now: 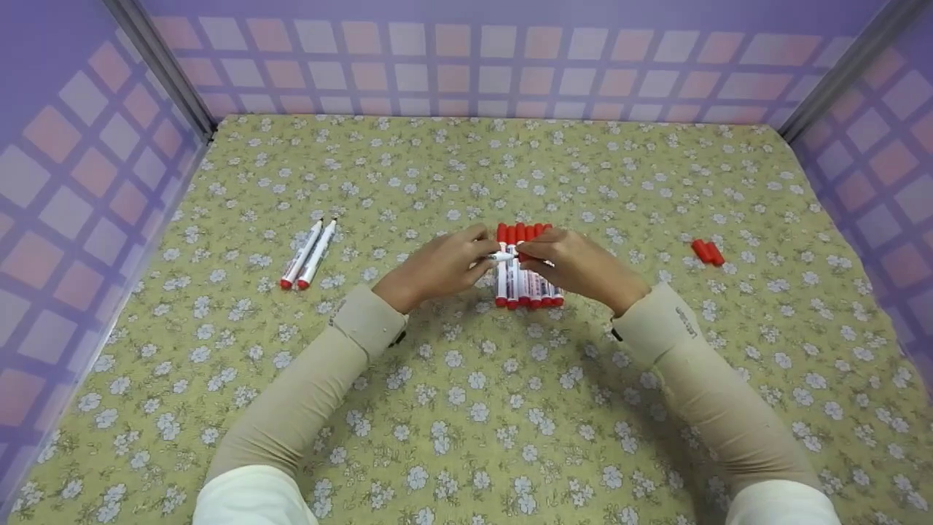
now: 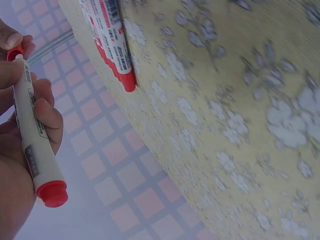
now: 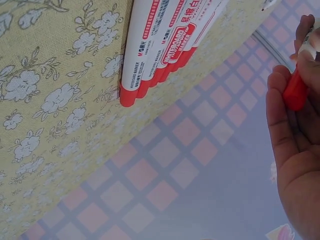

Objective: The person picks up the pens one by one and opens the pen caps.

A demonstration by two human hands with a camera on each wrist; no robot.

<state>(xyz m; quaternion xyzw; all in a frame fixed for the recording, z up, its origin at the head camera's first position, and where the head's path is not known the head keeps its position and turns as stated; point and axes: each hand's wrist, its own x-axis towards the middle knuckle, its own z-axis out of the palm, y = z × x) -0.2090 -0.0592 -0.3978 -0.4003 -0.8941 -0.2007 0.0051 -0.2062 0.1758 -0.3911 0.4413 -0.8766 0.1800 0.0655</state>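
Note:
My left hand grips a white whiteboard marker with a red end plug, its tip pointing toward the other hand. Between the fingers and thumb of my right hand is a red cap, right at the marker's tip. Both hands are above a row of several capped whiteboard markers, which lie side by side with red caps at the far end. The hands hide part of that row in the head view.
Two uncapped markers lie side by side on the left of the flowered tablecloth. Two loose red caps lie on the right. Checkered purple panels stand around the back and sides.

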